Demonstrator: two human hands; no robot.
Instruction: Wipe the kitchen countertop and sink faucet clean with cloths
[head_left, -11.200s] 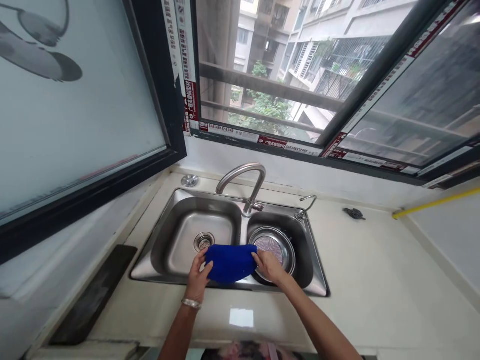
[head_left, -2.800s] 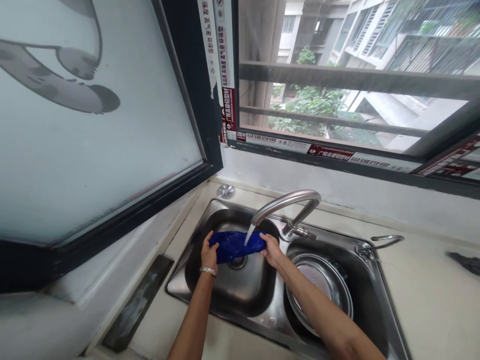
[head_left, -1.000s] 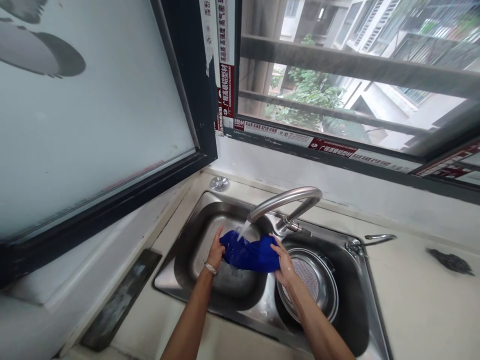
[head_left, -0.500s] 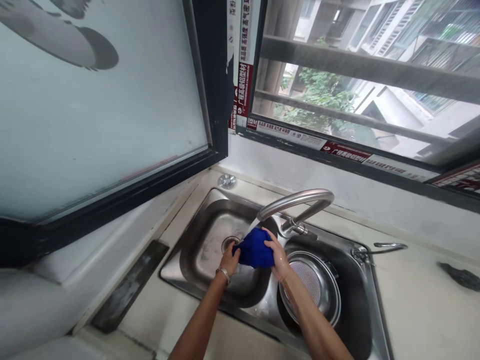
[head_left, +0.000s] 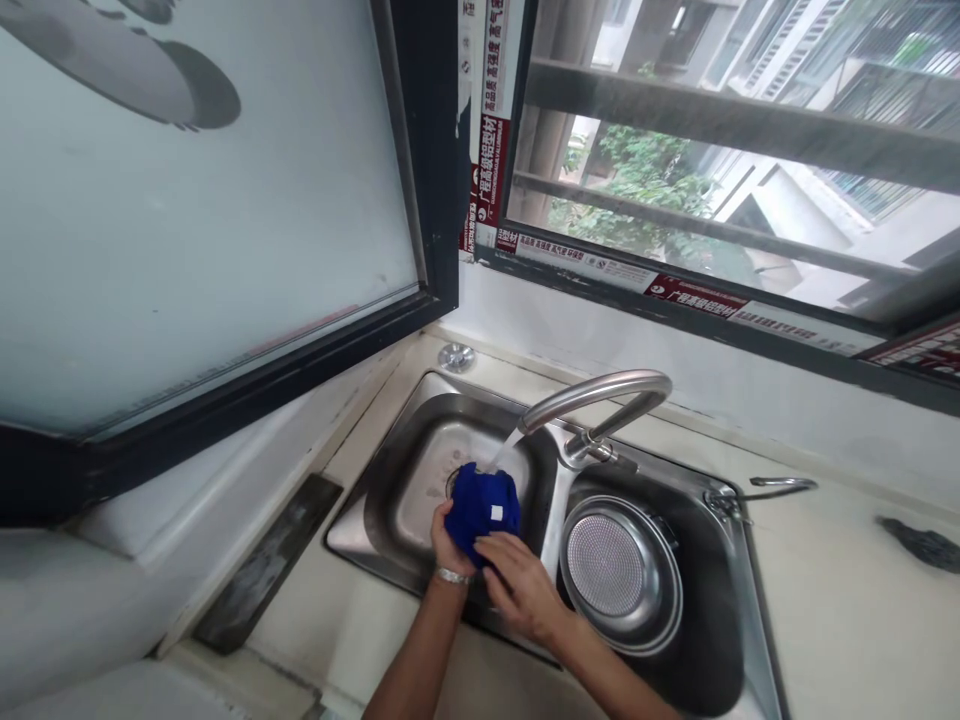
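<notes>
Two hands meet over the near side of the sink's left basin (head_left: 409,480). The right hand (head_left: 521,590) presses its fingers on the lower edge of a bunched blue cloth (head_left: 481,505); whether its grip is closed there I cannot tell. The left hand (head_left: 448,548) has its grip wrapped around the bundle from below. The cloth sits right under the water stream (head_left: 504,452) from the faucet (head_left: 600,392). It looks well soaked, with squeezing in hand and the water not yet turned off. Farther off, a strainer bowl (head_left: 611,572) rests in the right basin, and a dark scrap (head_left: 926,545) lies on the counter (head_left: 832,620).
</notes>
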